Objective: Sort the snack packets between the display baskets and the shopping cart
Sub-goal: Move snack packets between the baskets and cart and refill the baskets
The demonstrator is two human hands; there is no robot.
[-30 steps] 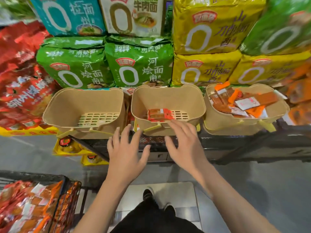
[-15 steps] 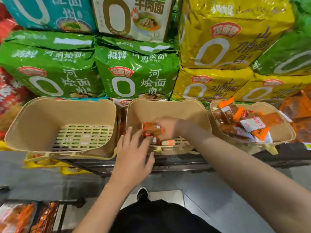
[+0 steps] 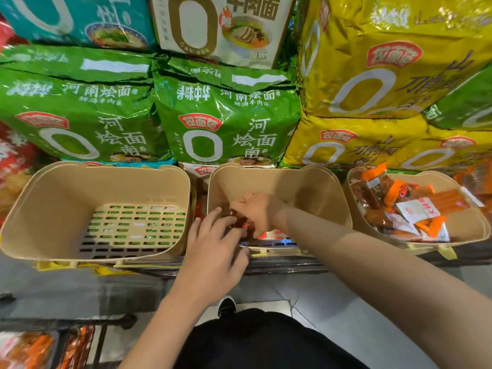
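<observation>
Stacked noodle bags (image 3: 226,123) behind

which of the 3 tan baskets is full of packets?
The right basket, heaped with orange and white packets. The left basket shows a bare slotted floor; both hands reach into the middle basket.

Beige baskets (image 3: 314,187), orange-brown packets (image 3: 426,201)

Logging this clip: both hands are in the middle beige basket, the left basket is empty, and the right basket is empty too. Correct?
Not quite. The head view shows the right basket full of snack packets. The rest holds: left hand and right hand reach into the middle basket; the left basket is empty.
</observation>
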